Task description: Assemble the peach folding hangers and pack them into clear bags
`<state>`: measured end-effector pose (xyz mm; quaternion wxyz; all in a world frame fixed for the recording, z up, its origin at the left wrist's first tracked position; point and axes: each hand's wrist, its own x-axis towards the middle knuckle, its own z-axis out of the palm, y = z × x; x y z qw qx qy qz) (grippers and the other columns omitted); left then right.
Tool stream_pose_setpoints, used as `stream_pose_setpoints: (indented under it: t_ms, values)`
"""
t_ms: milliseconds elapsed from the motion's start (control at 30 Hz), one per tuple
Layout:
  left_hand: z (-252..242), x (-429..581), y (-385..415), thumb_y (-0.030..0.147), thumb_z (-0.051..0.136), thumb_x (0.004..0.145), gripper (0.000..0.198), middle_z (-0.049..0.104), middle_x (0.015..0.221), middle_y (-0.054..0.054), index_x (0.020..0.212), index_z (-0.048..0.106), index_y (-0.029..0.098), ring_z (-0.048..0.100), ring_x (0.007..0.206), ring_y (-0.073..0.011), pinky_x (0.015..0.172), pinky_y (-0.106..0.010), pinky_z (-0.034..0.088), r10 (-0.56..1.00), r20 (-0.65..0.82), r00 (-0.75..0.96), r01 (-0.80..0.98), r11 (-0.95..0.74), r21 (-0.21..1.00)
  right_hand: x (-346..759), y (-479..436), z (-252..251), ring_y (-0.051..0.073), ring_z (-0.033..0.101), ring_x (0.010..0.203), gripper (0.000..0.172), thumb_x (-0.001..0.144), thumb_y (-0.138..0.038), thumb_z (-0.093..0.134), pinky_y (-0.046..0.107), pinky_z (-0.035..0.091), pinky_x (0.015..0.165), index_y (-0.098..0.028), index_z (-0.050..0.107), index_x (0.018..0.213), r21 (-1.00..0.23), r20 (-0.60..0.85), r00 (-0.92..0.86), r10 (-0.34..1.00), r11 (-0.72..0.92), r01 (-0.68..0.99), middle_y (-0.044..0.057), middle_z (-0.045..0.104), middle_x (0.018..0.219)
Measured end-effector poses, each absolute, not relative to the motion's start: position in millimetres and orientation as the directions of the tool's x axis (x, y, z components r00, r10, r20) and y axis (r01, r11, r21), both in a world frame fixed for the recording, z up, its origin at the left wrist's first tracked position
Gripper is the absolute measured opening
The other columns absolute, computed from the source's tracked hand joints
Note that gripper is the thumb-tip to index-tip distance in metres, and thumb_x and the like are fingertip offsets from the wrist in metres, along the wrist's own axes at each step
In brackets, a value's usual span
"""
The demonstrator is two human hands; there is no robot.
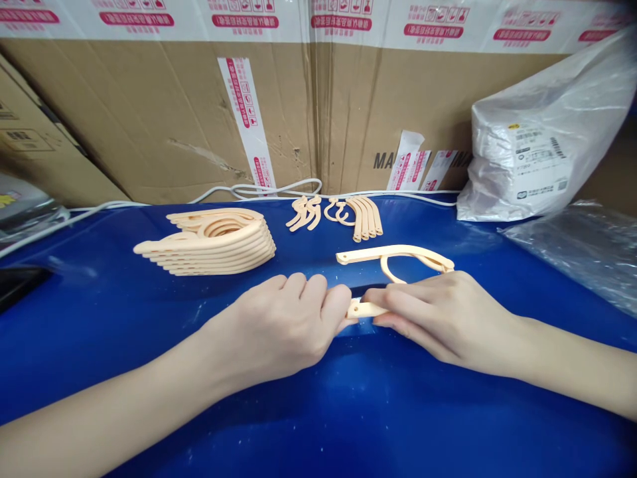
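Both hands meet low over the blue table (318, 411). The left hand (293, 318) is curled into a loose fist and its fingertips pinch the near end of a peach hanger piece (398, 253). The right hand (448, 312) clasps the same piece from the other side, so its long curved arm lies just beyond the knuckles, on or just above the table. A good grip here, I judge, stays close to that pinched end, with both thumbs pressing evenly and the arm kept flat, since thin plastic twisted sideways could whiten or snap.

On the cardboard boxes (164, 119) behind, only the letters "MA" can be read. The red print on the white tape (246, 113) is too small to read. The white bag (542, 153) carries a label with barcodes, which is illegible too. A stack of hanger pieces (209, 245) and a row of small hooks (365, 218) bear no marks
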<state>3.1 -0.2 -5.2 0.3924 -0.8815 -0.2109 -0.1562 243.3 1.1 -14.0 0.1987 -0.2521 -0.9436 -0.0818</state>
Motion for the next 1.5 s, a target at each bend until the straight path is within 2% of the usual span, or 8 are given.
stream_pose_setpoints:
  t_ms: [300,467,600,700,967,1167,1333,1500]
  values:
    - [-5,5,-1,0.023,0.050,0.096,0.026,0.048,0.052,0.003,0.070,0.053,0.018,0.048,0.040,-0.0159,0.036,-0.028,0.035,0.226,0.452,0.863,0.488,-0.607,-0.628,242,1,-11,0.010,0.060,0.053,0.029,0.105,-0.029,0.034,0.023,0.040,0.050,-0.016,0.059,0.099,-0.009,0.391,-0.791,0.471,0.861,0.509,-0.001,0.066,0.069]
    - [-5,5,-2,0.026,0.046,0.097,0.028,0.055,0.055,0.002,0.074,0.058,0.016,0.051,0.043,-0.0166,0.039,-0.030,0.036,0.247,0.472,0.846,0.506,-0.651,-0.566,242,1,-13,0.011,0.063,0.058,0.027,0.104,-0.028,0.036,0.024,0.041,0.051,-0.016,0.060,0.102,-0.001,0.401,-0.792,0.460,0.865,0.502,0.000,0.070,0.077]
    - [-11,4,-3,0.037,0.034,0.102,0.039,0.055,0.058,0.001,0.075,0.055,0.019,0.054,0.050,-0.0173,0.046,-0.031,0.037,0.294,0.519,0.803,0.531,-0.747,-0.399,239,-2,-15,0.010,0.057,0.052,0.027,0.104,-0.028,0.035,0.024,0.040,0.051,-0.016,0.060,0.105,-0.001,0.406,-0.811,0.422,0.887,0.462,-0.001,0.066,0.072]
    - [-15,5,-4,0.025,0.031,0.102,0.036,0.051,0.057,0.002,0.072,0.051,0.020,0.050,0.051,-0.0172,0.050,-0.032,0.033,0.330,0.546,0.770,0.538,-0.796,-0.277,237,-4,-15,0.011,0.056,0.052,0.030,0.105,-0.029,0.035,0.024,0.041,0.053,-0.017,0.062,0.102,0.042,0.410,-0.812,0.415,0.881,0.471,-0.002,0.063,0.069]
    - [-16,5,-7,0.023,0.030,0.101,0.034,0.052,0.062,0.002,0.074,0.051,0.020,0.052,0.059,-0.0178,0.053,-0.032,0.032,0.522,0.426,0.739,0.577,-0.817,0.000,235,0,-18,0.011,0.057,0.052,0.028,0.104,-0.030,0.039,0.026,0.043,0.054,-0.017,0.065,0.100,0.145,0.418,-0.814,0.404,0.855,0.499,-0.002,0.064,0.069]
    - [-13,1,-6,0.023,0.032,0.100,0.033,0.052,0.061,0.001,0.074,0.052,0.020,0.051,0.056,-0.0178,0.049,-0.032,0.026,0.554,0.432,0.712,0.621,-0.783,-0.019,244,1,-13,0.012,0.063,0.069,0.023,0.100,-0.027,0.048,0.025,0.047,0.055,-0.016,0.062,0.114,0.151,0.491,-0.800,0.345,0.871,0.468,0.004,0.068,0.091]
    - [-14,-5,-3,0.025,0.035,0.099,0.032,0.053,0.058,0.001,0.078,0.059,0.019,0.052,0.054,-0.0178,0.047,-0.031,0.025,0.558,0.489,0.671,0.663,-0.746,-0.059,253,11,-3,0.023,0.062,0.094,0.016,0.094,-0.019,0.052,0.036,0.050,0.077,-0.017,0.067,0.091,0.150,0.653,-0.652,0.386,0.778,0.610,0.012,0.064,0.113]
    - [-14,-7,0,0.024,0.035,0.099,0.031,0.058,0.062,0.000,0.081,0.060,0.018,0.054,0.055,-0.0177,0.046,-0.031,0.028,0.523,0.501,0.690,0.651,-0.750,-0.114,255,25,0,0.025,0.059,0.098,0.024,0.097,-0.026,0.050,0.041,0.046,0.082,-0.019,0.070,0.088,0.075,0.535,-0.693,0.484,0.789,0.610,0.011,0.067,0.110]
